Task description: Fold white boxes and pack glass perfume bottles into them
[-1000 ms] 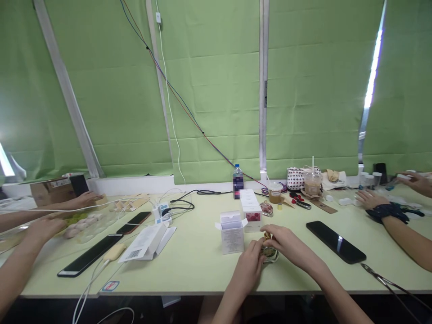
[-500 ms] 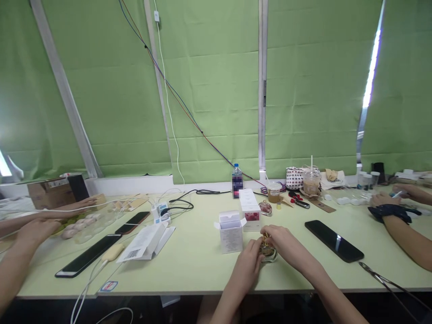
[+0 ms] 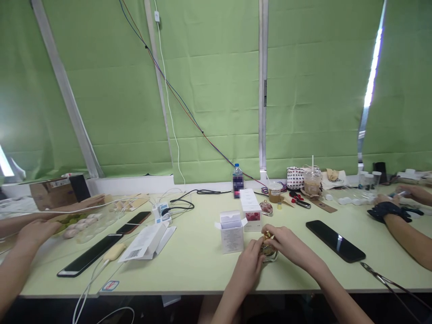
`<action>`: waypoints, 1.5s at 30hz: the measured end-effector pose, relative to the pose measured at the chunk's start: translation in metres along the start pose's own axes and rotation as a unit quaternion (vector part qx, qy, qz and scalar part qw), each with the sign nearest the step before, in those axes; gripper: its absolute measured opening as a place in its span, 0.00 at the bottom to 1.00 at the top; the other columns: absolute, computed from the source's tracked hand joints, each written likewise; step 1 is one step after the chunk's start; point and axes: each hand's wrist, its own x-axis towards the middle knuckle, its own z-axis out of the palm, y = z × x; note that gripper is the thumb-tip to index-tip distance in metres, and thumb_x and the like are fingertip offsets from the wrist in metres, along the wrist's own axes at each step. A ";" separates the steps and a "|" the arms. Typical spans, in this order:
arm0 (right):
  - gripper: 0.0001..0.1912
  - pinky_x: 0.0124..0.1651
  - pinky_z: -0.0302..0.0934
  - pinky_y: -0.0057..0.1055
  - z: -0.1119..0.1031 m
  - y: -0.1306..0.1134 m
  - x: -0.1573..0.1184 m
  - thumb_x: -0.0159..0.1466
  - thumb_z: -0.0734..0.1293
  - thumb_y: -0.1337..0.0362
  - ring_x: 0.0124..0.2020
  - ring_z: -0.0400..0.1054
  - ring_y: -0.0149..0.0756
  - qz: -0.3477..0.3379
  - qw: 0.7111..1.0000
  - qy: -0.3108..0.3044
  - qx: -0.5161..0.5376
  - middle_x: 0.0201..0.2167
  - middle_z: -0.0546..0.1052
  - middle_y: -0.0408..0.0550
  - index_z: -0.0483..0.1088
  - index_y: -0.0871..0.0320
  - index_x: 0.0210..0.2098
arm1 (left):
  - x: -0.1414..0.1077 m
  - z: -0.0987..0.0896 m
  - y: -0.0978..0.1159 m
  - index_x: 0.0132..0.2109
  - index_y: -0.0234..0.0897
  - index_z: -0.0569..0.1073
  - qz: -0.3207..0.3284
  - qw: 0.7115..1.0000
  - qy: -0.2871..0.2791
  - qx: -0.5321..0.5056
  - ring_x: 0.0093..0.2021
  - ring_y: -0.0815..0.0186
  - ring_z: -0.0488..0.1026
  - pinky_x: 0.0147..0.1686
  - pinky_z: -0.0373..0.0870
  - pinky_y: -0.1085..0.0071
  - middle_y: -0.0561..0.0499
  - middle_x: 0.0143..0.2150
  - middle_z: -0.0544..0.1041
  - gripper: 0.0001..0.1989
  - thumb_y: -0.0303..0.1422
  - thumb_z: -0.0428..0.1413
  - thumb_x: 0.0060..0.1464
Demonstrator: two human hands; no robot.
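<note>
A small glass perfume bottle (image 3: pixel 270 255) with a gold top stands on the table in front of me. My left hand (image 3: pixel 250 261) is closed around its left side. From the right, the fingers of my right hand (image 3: pixel 285 243) pinch the gold top (image 3: pixel 267 235); the fingertips partly cover it. Left of the bottle is an open white box (image 3: pixel 231 238) with its flaps out. Behind it stands a taller white box (image 3: pixel 250 211) with a pink picture. Another small glass bottle (image 3: pixel 266 208), reddish inside, sits farther back.
To the right lie a black phone (image 3: pixel 335 240) and metal scissor-like pliers (image 3: pixel 378 274). Leftward are a flattened white carton (image 3: pixel 145 243), phones and a power strip (image 3: pixel 162 213). Drinks and a water bottle (image 3: pixel 237 182) stand behind. Co-workers' hands show at both sides.
My right fingers have shifted slightly on the gold top, and more of it shows. My left hand keeps its hold. At far left, a co-worker's hand has moved a little.
</note>
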 end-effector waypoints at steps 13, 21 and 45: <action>0.15 0.34 0.61 0.28 -0.008 0.013 -0.001 0.61 0.53 0.70 0.28 0.66 0.32 -0.005 0.987 -0.056 0.153 0.30 0.72 0.43 0.66 0.55 0.43 | 0.000 -0.001 0.001 0.63 0.45 0.56 -0.001 1.000 0.002 0.011 0.48 0.58 0.68 0.48 0.67 0.62 0.46 0.50 0.69 0.27 0.23 0.46 0.57; 0.15 0.39 0.64 0.32 -0.011 0.008 -0.001 0.65 0.54 0.63 0.31 0.68 0.35 -0.025 0.991 -0.017 0.129 0.40 0.73 0.49 0.68 0.55 0.46 | -0.001 -0.002 0.002 0.62 0.46 0.57 0.003 1.000 0.002 0.001 0.49 0.58 0.69 0.49 0.67 0.61 0.46 0.51 0.69 0.27 0.23 0.46 0.57; 0.27 0.48 0.59 0.34 0.012 0.009 0.002 0.56 0.59 0.73 0.49 0.66 0.43 -0.028 0.997 -0.060 0.044 0.47 0.74 0.47 0.62 0.48 0.53 | -0.009 -0.032 -0.028 0.53 0.42 0.57 0.113 0.917 0.360 0.130 0.52 0.56 0.65 0.51 0.66 0.54 0.44 0.48 0.63 0.17 0.27 0.50 0.58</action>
